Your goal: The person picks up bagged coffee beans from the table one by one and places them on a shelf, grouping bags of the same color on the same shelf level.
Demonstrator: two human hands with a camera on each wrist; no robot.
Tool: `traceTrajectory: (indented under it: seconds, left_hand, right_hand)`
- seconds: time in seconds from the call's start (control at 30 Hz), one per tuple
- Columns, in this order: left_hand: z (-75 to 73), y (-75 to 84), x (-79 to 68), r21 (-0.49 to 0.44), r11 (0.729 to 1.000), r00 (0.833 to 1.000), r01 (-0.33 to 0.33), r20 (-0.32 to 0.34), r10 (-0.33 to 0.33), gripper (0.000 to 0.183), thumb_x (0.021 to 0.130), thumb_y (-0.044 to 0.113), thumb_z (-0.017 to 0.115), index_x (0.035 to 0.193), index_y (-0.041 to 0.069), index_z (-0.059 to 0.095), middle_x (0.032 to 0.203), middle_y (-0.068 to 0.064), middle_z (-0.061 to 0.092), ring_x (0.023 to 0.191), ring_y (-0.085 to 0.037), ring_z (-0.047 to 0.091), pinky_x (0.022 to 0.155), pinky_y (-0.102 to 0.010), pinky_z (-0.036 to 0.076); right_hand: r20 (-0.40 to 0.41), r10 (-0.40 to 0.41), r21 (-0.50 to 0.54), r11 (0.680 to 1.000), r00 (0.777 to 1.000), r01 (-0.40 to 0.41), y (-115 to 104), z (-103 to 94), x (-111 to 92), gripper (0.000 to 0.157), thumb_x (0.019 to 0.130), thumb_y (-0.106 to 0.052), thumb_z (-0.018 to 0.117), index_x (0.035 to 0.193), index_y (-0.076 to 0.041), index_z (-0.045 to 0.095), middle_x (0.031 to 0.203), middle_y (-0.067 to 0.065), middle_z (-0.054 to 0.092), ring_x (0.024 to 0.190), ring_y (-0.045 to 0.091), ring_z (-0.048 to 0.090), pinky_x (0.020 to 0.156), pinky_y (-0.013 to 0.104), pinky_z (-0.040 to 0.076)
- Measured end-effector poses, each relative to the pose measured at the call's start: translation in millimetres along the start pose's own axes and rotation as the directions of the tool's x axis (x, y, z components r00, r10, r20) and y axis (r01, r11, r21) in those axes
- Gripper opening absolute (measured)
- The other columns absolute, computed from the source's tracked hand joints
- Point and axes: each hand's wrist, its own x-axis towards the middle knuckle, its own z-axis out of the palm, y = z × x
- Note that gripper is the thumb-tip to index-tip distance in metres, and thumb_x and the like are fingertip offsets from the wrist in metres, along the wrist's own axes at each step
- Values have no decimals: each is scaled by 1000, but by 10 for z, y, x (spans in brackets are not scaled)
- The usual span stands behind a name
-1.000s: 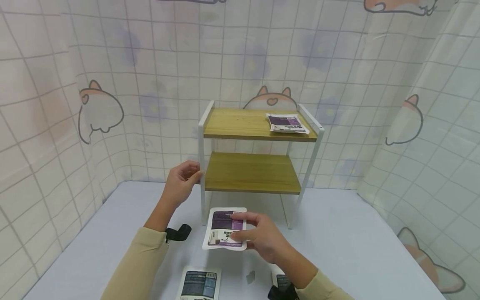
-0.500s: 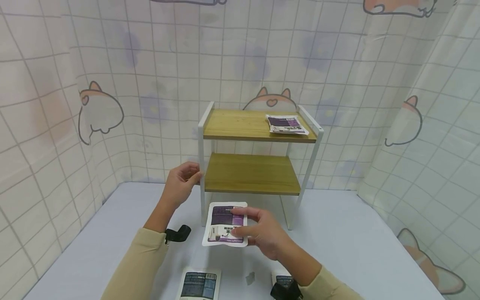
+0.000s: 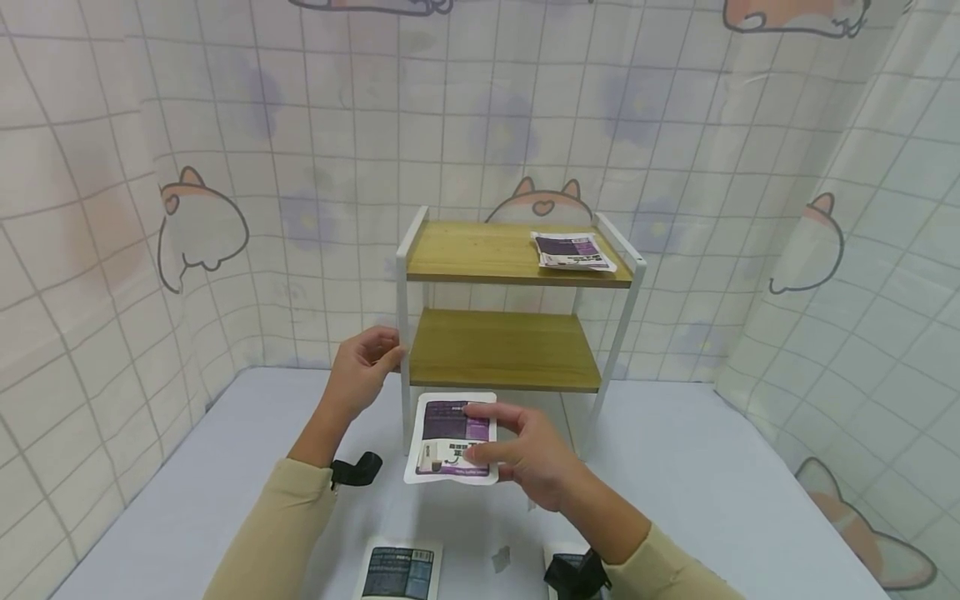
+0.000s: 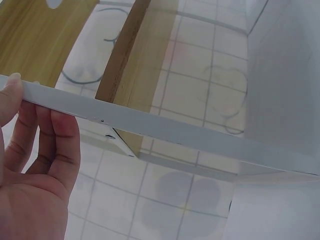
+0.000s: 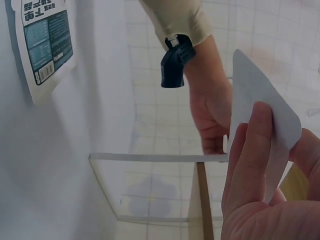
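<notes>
Pinching a flat, round-cornered packet point(image 3: 446, 437), the right grip point(image 3: 527, 454) hovers at six o'clock of the wood-grained shelf unit point(image 3: 502, 346). At nine o'clock, the left grip point(image 3: 363, 365) pinches the unit's slim white post point(image 3: 402, 304).

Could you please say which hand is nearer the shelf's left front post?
The left hand grips the post; the right hand, holding a purple-printed packet, is to its right.

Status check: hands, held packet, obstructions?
Left hand grips white shelf post. Right hand pinches purple-labelled packet, off the table. Nothing visible between packet and lower shelf board.
</notes>
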Motion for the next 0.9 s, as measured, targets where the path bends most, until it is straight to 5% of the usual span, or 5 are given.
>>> traceTrajectory:
  seconds: [0.9]
  left_hand:
    - [-1,-18,9,-2,1000,1000,13,4,-13,19,101,21,67,116,9,69,112,-15,74,98,-29,74,85,-26,61]
  right_hand:
    - [13,-51,20,999,999,51,-346,-29,-34,56,87,0,79,140,-11,63,149,17,46,110,31,67,90,44,61]
